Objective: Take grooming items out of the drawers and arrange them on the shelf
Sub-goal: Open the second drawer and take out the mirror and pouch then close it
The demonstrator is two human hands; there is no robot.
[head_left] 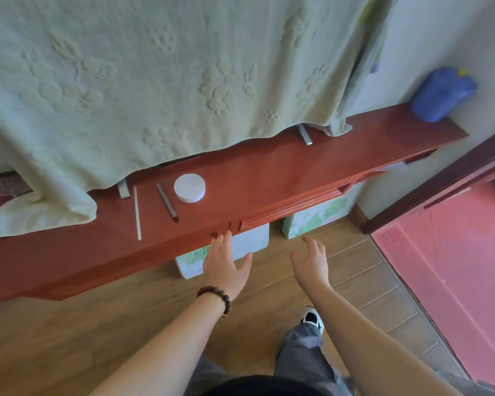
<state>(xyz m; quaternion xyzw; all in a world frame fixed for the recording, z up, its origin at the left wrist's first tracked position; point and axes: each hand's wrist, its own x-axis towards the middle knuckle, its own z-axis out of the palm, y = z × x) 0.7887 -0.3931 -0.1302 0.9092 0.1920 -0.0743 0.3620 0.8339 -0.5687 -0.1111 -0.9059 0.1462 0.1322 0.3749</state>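
A long red-brown shelf (269, 172) runs across the view with shallow drawers along its front edge (295, 205). On its top lie a round white jar (189, 187), a dark slim stick (167, 202) and a thin white stick (137, 213). My left hand (223, 264), with a bead bracelet at the wrist, reaches forward with straight fingers whose tips touch the shelf's front edge. My right hand (310, 261) hovers open beside it, below the drawer front, holding nothing.
A pale green towel (155, 81) hangs over something standing on the shelf and drapes onto its left end. A blue bag (440, 94) sits at the far right end. Patterned boxes (312, 218) stand on the wooden floor underneath. A pink mat (455, 267) lies to the right.
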